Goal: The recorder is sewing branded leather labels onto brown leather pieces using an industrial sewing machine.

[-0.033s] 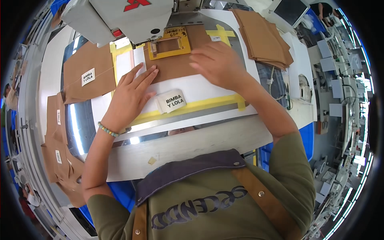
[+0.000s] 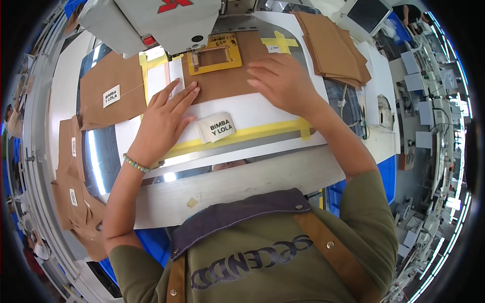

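Brown panel [image 2: 220, 87]: seen at upper centre of the frame, laid flat on a white sheet [image 2: 252, 104], below the machine head [image 2: 161, 22]. Its upper part is overlain by a yellow frame [image 2: 235, 54] with a rectangular window.

Left hand [image 2: 162, 117]: laid palm down with fingers extended; nothing is gripped. Fingertips are placed at the panel's left edge, others just beyond it. Right hand [image 2: 285, 85]: held over the panel's right side, fingers loosely extended, nothing seen grasped; whether the panel is touched cannot be told.

Handling, as judged: light, thin, fairly stiff but bendable, like card or leather board. Creasing at corners is to be feared more than breakage; some sliding on the smooth sheet is expected. Best held by flat fingers at the left and lower edges, clear of the yellow frame, or lifted by opposite edges.

Nearby: a white label pile [image 2: 218, 128] at centre, small and easily scattered; stacked panels [image 2: 331, 48] at upper right; a labelled panel [image 2: 130, 96] at upper left.
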{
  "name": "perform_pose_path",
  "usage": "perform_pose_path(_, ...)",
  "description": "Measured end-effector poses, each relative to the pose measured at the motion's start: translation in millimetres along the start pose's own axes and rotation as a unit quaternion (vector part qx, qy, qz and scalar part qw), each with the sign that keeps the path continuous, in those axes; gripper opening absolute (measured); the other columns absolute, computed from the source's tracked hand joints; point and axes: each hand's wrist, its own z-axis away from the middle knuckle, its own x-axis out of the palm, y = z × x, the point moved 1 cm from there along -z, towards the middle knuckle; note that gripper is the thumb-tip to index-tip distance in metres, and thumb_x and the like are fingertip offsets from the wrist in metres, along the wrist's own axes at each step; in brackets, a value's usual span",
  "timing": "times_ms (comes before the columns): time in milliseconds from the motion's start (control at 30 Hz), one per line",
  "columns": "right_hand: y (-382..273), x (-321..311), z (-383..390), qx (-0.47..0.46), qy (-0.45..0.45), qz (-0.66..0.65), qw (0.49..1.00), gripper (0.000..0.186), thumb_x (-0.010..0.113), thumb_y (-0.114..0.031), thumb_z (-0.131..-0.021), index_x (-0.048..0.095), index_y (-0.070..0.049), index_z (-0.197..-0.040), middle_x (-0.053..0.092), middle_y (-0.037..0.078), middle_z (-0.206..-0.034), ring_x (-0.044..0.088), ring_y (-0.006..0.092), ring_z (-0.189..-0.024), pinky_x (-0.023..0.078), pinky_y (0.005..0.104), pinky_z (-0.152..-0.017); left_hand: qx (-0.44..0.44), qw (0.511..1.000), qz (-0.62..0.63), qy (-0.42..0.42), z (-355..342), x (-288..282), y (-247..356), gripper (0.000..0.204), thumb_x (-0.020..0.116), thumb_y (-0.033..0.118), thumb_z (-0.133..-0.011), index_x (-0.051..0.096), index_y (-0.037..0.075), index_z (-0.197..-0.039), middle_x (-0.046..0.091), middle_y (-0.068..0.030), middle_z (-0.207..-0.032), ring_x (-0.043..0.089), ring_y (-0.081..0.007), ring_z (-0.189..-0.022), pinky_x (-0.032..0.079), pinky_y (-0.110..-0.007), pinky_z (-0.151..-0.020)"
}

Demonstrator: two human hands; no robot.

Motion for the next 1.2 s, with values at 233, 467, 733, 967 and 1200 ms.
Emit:
perform_pose_path(233,-3,0,31,0.069,-0.165,-0.031,0.983,0.070,0.061,-0.051,-0.111,0.052,-0.005,-0.163,0.048,0.011,-0.172,0.033,0.0295,-0.165,0.022,0.0555,-0.135,-0.014,0.997,-0.078,0.005,7,3,-10,0.069,0.071,0.031,-0.102,0.052,0.009,-0.164,0.050,-0.0027,-0.172,0.038,-0.0367,-0.161,0.037,-0.050,-0.128)
perform_pose_path(467,-7,6,25,0.075,-0.166,-0.051,0.982,0.073,0.057,-0.052,-0.112,0.046,-0.005,-0.166,0.042,0.010,-0.176,0.028,0.0289,-0.168,0.017,0.0586,-0.137,-0.040,0.995,-0.089,-0.011,17,2,-18,0.071,0.071,0.040,-0.103,0.053,0.008,-0.163,0.047,-0.0027,-0.175,0.035,-0.0365,-0.163,0.034,-0.053,-0.130)
perform_pose_path(733,-2,-14,38,0.099,-0.172,-0.070,0.978,0.073,0.057,-0.045,-0.111,0.039,-0.006,-0.170,0.034,0.010,-0.181,0.023,0.0313,-0.169,0.013,0.0563,-0.138,-0.043,0.999,0.008,0.009,24,2,-18,0.072,0.071,0.035,-0.102,0.049,0.010,-0.166,0.041,-0.0014,-0.178,0.029,-0.0347,-0.166,0.029,-0.053,-0.133)
perform_pose_path(967,-7,-2,48,0.092,-0.181,-0.079,0.976,0.076,0.054,-0.053,-0.111,0.040,-0.009,-0.171,0.034,0.009,-0.180,0.023,0.0329,-0.169,0.013,0.0589,-0.138,-0.025,1.000,-0.002,-0.010,22,7,-17,0.067,0.071,0.029,-0.102,0.053,0.010,-0.164,0.046,-0.0032,-0.176,0.034,-0.0359,-0.164,0.029,-0.052,-0.133)
perform_pose_path(1200,-12,-7,46,0.099,-0.160,-0.096,0.977,0.068,0.060,-0.048,-0.109,0.049,-0.014,-0.167,0.038,0.006,-0.179,0.025,0.0320,-0.168,0.014,0.0583,-0.138,-0.050,0.994,0.050,0.081,24,4,-19,0.058,0.071,0.024,-0.103,0.060,0.012,-0.158,0.052,-0.0037,-0.171,0.039,-0.0352,-0.161,0.035,-0.051,-0.130)
